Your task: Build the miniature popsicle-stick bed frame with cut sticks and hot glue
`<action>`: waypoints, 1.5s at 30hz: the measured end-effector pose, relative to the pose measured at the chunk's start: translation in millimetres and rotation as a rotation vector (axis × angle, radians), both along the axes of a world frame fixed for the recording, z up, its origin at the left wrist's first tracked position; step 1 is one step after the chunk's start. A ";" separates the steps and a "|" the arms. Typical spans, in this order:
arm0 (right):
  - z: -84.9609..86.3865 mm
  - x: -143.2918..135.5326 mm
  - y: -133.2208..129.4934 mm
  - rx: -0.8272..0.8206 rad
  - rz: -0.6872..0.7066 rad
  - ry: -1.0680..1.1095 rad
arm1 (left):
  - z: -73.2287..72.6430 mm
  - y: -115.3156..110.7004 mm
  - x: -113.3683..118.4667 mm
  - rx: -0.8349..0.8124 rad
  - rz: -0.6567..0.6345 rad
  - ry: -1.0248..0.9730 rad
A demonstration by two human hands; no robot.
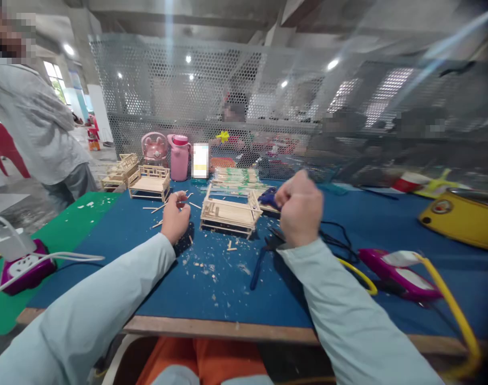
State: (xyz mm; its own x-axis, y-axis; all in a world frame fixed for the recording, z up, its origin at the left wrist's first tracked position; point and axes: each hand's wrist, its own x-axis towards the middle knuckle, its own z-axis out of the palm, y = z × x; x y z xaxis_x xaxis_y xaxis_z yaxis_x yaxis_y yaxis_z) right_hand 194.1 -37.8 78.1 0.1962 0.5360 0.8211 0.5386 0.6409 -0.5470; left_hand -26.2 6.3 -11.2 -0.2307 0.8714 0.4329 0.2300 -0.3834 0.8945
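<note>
Forearms [340, 305] outstretched; hands [301, 209] apart, curled

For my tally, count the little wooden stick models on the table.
3 visible: the centre model, the left model, and the far-left model partly behind that one; overlap there may hide another.

The blue table [179, 297] bears wooden models [230, 212] — and pliers [260, 266].

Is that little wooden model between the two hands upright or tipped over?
Upright: the wooden model stands on the blue tabletop, its flat platform facing up.
</note>
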 end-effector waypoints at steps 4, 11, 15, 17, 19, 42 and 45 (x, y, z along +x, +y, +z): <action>-39.1 -22.1 -10.4 -0.260 0.241 0.037 | 2.7 -7.0 3.2 0.039 -0.025 0.028; -47.3 -48.2 -24.1 -0.577 0.761 0.254 | 13.7 -24.1 10.6 0.220 0.020 0.075; -44.4 -44.0 -26.7 -0.713 0.960 0.371 | 21.1 -40.2 14.3 0.368 -0.079 0.113; -45.5 -42.9 -27.2 -0.762 1.008 0.382 | 24.9 -47.2 15.2 0.449 -0.203 0.207; -46.8 -43.4 -28.0 -0.771 1.040 0.377 | 28.9 -51.8 15.7 0.513 -0.254 0.271; -37.8 -28.8 -35.8 -0.378 0.542 0.545 | 14.3 -109.4 52.2 0.978 -0.669 0.717; -37.6 -16.5 -30.9 -0.323 0.398 0.562 | 13.8 -117.6 54.5 0.997 -0.740 0.774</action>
State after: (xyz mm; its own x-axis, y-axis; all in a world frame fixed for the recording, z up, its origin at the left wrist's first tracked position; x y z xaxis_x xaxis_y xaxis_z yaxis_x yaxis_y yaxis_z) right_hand 177.7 -68.7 40.5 0.2800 0.8505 0.4453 -0.1150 0.4902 -0.8640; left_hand 28.3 -111.3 2.6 0.6926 -0.0436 0.7200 -0.0009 -0.9982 -0.0596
